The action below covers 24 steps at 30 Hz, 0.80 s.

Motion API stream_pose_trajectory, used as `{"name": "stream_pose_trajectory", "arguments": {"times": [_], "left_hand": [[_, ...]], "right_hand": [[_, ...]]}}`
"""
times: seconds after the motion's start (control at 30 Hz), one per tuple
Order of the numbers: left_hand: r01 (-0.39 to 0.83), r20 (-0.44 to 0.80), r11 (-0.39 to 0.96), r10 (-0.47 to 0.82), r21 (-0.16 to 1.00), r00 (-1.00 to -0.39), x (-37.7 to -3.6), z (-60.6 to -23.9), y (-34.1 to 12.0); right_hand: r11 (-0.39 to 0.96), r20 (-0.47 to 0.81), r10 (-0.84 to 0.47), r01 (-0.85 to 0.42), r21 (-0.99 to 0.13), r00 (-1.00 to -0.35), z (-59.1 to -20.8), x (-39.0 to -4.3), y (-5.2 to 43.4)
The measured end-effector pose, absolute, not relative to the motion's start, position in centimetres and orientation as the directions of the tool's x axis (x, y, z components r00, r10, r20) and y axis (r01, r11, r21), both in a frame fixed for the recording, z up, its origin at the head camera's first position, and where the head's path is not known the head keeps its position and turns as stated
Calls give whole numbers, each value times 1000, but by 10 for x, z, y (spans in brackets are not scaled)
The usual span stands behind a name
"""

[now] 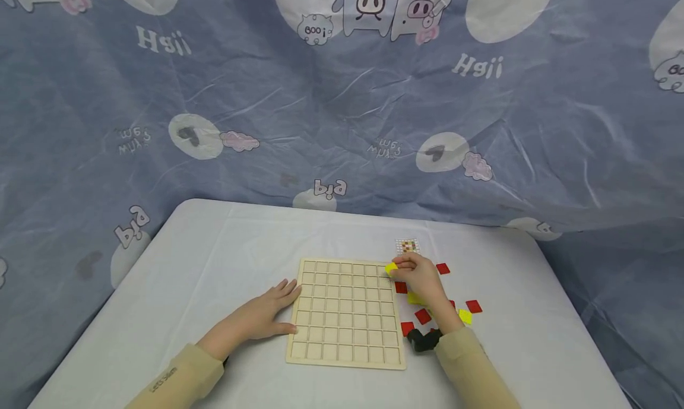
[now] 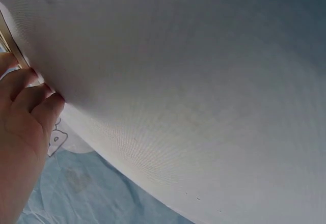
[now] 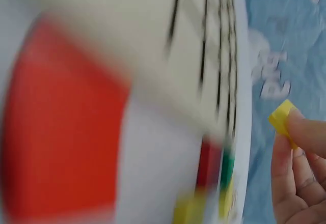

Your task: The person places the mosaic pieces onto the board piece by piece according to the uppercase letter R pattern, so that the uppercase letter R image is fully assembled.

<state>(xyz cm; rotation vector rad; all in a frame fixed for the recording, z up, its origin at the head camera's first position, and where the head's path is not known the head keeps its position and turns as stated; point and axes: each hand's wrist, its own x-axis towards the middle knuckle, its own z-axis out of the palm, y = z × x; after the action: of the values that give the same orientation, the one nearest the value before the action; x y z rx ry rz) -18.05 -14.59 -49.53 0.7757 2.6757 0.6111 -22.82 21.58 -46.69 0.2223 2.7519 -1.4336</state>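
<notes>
A square wooden grid board (image 1: 345, 306) lies flat on the white table. My left hand (image 1: 262, 315) rests at its left edge, fingers fairly straight and thumb spread; in the left wrist view the fingertips (image 2: 53, 102) are along the board's side. Near the board's far right corner, my right hand (image 1: 423, 280) pinches a small yellow square tile (image 1: 390, 269) between thumb and fingers. The right wrist view shows that yellow tile (image 3: 279, 116) held up at the fingertips, partly hidden by the thumb. The board's cells hold no tiles.
Loose red tiles (image 1: 474, 306) and yellow tiles (image 1: 465, 317) are scattered right of the board, some under the right forearm. A green tile (image 3: 227, 169) appears in the right wrist view. A small patterned card (image 1: 408, 245) lies beyond the right hand. A printed curtain (image 1: 342, 100) hangs behind the table.
</notes>
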Motion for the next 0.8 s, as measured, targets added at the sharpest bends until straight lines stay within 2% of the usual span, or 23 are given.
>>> {"name": "stream_pose_trajectory", "arguments": {"times": [0.13, 0.37, 0.8], "left_hand": [[435, -155, 764, 560, 476, -814, -181, -494, -146], [441, -163, 765, 566, 470, -808, -181, -498, -145], [452, -149, 759, 572, 469, -807, -181, -498, -143]], "right_hand": [[508, -89, 31, 92, -856, -996, -469, -234, 183], [591, -76, -86, 10, -806, -993, -472, -234, 136], [676, 19, -204, -155, -720, -979, -481, -239, 108]]}}
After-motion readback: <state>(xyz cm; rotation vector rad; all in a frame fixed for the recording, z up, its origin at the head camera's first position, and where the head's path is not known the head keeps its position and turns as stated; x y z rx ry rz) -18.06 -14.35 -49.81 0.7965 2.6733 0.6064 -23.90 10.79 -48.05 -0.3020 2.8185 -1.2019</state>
